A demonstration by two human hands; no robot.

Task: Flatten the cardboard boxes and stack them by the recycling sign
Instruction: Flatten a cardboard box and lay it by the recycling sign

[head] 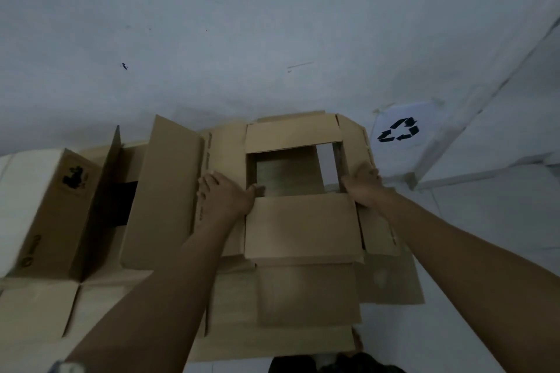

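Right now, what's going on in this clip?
A person is working on an open cardboard box lying on flattened cardboard beside the recycling sign. The left hand and right hand grip its two side walls, thumbs inside the opening, flaps splayed out. It is not yet flat. Another open box stands to the left, unflattened.

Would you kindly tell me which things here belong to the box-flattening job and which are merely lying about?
Part of the job:
- brown cardboard box with open flaps, gripped at its sides by the left hand and right hand
- second brown cardboard box still standing
- flattened brown cardboard beneath
- white paper recycling sign taped to the floor

Just lying about:
- dark item at the bottom edge, unidentifiable
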